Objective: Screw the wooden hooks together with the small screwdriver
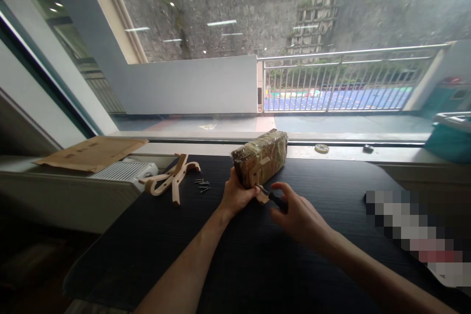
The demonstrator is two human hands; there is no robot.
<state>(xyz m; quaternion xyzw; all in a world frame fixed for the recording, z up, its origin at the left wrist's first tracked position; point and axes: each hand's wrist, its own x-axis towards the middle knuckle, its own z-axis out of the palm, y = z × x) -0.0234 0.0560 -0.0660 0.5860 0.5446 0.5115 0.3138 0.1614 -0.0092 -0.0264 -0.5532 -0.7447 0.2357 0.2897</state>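
Observation:
A brown block wrapped in clear plastic (274, 154) stands on the dark table, with a pale wooden hook (254, 172) against its near end. My left hand (237, 195) grips the block's near left end, its thumb pressing low on the wooden hook. In my right hand (300, 211) is a screwdriver with a dark handle (278, 201). Its shaft slants up and left to the hook, close to my left thumb. The exact tip contact is too small to make out. Several loose screws (202, 184) lie to the left, beside more curved wooden hooks (176, 179).
The black table (154, 255) has a rounded left corner. Behind it, a window sill holds a tape roll (322, 148) and a small dark object (368, 148). Brown cardboard (91, 152) lies at left over a white vented unit (127, 170). A teal bin (449, 137) stands right.

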